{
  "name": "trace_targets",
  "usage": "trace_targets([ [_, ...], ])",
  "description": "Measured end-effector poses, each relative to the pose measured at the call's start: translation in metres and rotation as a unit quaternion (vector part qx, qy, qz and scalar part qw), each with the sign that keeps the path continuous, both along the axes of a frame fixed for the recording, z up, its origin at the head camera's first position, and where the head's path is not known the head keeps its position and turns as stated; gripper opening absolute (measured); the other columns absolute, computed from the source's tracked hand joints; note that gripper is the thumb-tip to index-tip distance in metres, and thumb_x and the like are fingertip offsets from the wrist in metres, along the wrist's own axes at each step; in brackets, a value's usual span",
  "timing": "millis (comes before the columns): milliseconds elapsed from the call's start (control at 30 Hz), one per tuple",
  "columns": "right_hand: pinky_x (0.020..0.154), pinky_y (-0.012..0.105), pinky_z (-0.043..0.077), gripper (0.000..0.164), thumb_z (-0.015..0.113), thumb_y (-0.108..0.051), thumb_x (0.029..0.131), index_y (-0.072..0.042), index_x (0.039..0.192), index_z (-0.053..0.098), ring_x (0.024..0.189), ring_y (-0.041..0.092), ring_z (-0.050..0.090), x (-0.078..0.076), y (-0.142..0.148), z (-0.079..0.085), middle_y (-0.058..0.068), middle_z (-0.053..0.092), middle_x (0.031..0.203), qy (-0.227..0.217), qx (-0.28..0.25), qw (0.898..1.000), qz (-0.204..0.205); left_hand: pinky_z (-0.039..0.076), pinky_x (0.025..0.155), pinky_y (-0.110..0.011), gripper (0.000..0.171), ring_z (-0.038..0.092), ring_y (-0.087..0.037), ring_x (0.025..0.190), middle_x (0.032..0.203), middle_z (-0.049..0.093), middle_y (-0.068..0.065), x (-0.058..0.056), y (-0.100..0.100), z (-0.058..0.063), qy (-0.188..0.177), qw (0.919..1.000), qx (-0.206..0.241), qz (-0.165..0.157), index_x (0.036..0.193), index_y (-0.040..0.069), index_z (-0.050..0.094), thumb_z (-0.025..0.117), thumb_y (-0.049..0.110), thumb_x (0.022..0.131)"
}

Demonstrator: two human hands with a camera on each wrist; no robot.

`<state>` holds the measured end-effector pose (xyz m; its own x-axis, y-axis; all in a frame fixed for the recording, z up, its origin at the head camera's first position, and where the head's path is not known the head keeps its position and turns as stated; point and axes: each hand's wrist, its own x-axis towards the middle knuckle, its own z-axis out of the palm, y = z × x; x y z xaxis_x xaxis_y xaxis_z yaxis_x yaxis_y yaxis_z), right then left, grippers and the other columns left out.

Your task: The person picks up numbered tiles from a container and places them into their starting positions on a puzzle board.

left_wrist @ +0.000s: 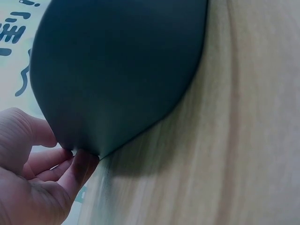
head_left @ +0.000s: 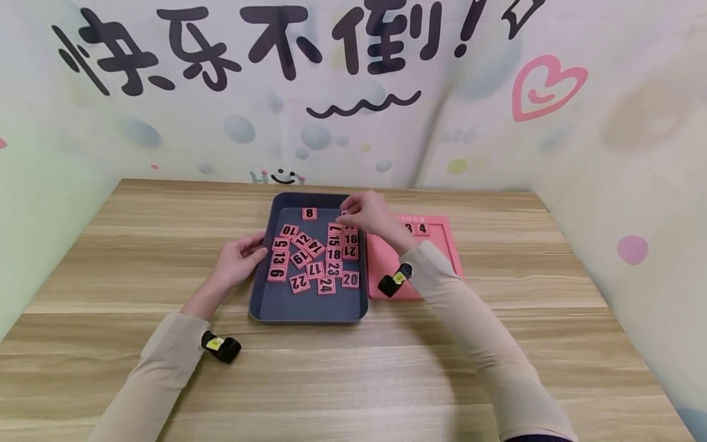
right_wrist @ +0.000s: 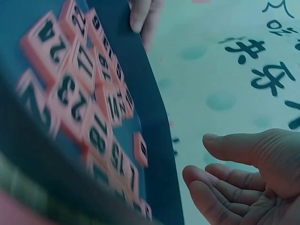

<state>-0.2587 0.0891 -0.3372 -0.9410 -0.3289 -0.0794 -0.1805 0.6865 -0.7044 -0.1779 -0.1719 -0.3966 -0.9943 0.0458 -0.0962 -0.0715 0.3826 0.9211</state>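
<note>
A dark blue tray [head_left: 309, 310] holds several pink number tiles, with the 8 tile [head_left: 309, 213] lying apart near its back edge. My left hand [head_left: 234, 263] grips the tray's left side, thumb and fingers at the rim in the left wrist view. Over the tray's back right corner is my right hand [head_left: 366, 212], partly covering a tile [head_left: 345, 214] there. In the right wrist view, a gap shows between the thumb and the loosely bent fingers, with nothing in it. The 16 tile [head_left: 350, 239] and the 18 tile [head_left: 334, 255] lie near that hand.
Right beside the tray lies a pink board [head_left: 386, 270] with a raised frame; the 4 tile [head_left: 422, 229] sits in its top row, partly hidden by my right arm. A wooden table [head_left: 309, 387] bears both. Behind it stands a printed wall [head_left: 221, 141].
</note>
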Motion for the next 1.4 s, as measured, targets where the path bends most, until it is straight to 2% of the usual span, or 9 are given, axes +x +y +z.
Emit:
trace_targets([
  [400,0.072,0.024,0.05,0.027,0.074,-0.015,0.082,-0.002,0.105,0.068,0.085,0.015,0.063,0.0,-0.053,-0.006,0.006,0.069,0.094,-0.016,-0.029,0.996,0.082,0.046,0.092,-0.024,0.042,0.049,-0.035,0.118,0.13,0.049,-0.029,0.0,-0.001,0.0,0.007,1.0,0.0,-0.003,0.135,-0.009,0.041,0.048,0.0,0.095],
  [567,0.073,0.022,0.05,0.026,0.072,-0.012,0.083,-0.001,0.106,0.067,0.084,0.015,0.061,-0.001,-0.068,-0.011,0.007,0.068,0.094,-0.037,-0.048,0.993,0.1,0.046,0.094,-0.029,0.042,0.049,-0.035,0.118,0.131,0.049,-0.029,0.0,-0.002,0.001,0.008,0.9999,-0.003,-0.007,0.136,-0.009,0.041,0.048,0.001,0.095],
  [867,0.065,0.02,0.05,0.021,0.071,-0.008,0.083,-0.001,0.103,0.069,0.076,0.013,0.062,-0.001,-0.09,-0.025,0.005,0.068,0.086,-0.066,-0.071,0.989,0.115,0.046,0.093,-0.026,0.042,0.049,-0.036,0.119,0.131,0.048,-0.029,-0.001,-0.004,-0.001,0.011,0.9998,0.003,-0.017,0.135,-0.01,0.041,0.048,0.001,0.095],
  [1167,0.059,0.019,0.048,0.017,0.07,-0.002,0.082,-0.003,0.099,0.07,0.069,0.011,0.06,-0.002,-0.101,-0.037,0.004,0.068,0.082,-0.085,-0.057,0.989,0.104,0.045,0.086,-0.014,0.042,0.05,-0.036,0.118,0.13,0.049,-0.03,0.0,-0.003,0.001,0.015,0.9997,0.01,-0.018,0.135,-0.011,0.041,0.049,0.0,0.095],
  [1300,0.063,0.017,0.047,0.019,0.073,0.0,0.079,-0.004,0.098,0.07,0.073,0.011,0.059,-0.003,-0.103,-0.041,0.003,0.066,0.083,-0.069,-0.042,0.99,0.114,0.046,0.089,-0.018,0.042,0.05,-0.036,0.118,0.13,0.049,-0.03,0.0,-0.003,0.001,0.016,0.9997,0.006,-0.017,0.134,-0.011,0.042,0.049,-0.001,0.095],
  [1400,0.064,0.017,0.045,0.02,0.075,-0.002,0.078,-0.006,0.097,0.07,0.076,0.011,0.056,-0.002,-0.104,-0.043,0.001,0.064,0.084,-0.04,-0.007,0.991,0.126,0.046,0.092,-0.022,0.042,0.05,-0.036,0.119,0.13,0.048,-0.03,0.0,-0.003,0.001,0.016,0.9997,0.004,-0.017,0.134,-0.011,0.042,0.049,0.0,0.094],
])
